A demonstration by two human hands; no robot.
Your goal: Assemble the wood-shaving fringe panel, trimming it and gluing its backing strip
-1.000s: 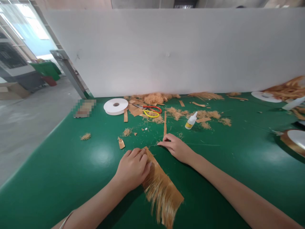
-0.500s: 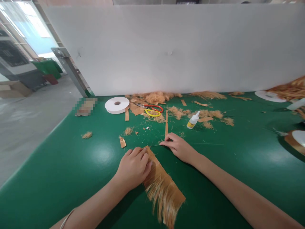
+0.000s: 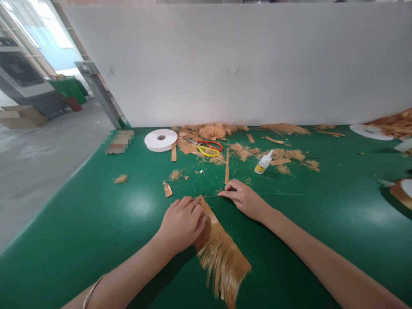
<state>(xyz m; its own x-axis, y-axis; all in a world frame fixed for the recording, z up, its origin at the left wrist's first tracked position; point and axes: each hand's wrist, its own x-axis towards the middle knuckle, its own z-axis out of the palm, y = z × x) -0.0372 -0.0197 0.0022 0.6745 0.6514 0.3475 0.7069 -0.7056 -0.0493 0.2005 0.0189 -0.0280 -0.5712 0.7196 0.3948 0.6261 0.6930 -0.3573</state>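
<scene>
My left hand (image 3: 183, 223) is closed over the upper end of a tan, paper-like strip (image 3: 236, 253). Its fingers are curled, and the thumb side rests on the strip. Long, pale brown fibres hang in a fringe (image 3: 222, 270) along the strip's lower left side. Right of the strip's top corner, my right hand (image 3: 246, 199) pinches a thin fibre strand between thumb and forefinger. The strand runs low over the green table (image 3: 283, 262) towards the strip's top. A narrow tan strip (image 3: 227, 165) lies just beyond the right fingertips.
Behind my hands lie scissors (image 3: 209, 148) with red and yellow handles, a white tape roll (image 3: 161, 146), fibre scraps (image 3: 215, 130) and a small glue bottle (image 3: 264, 162). A white panel (image 3: 225, 86) stands along the table's back. More fibre bundles (image 3: 392, 122) lie far right.
Both hands keep nearly the same place and grip. The whole view has shifted slightly, so the background things appear a little further right.
</scene>
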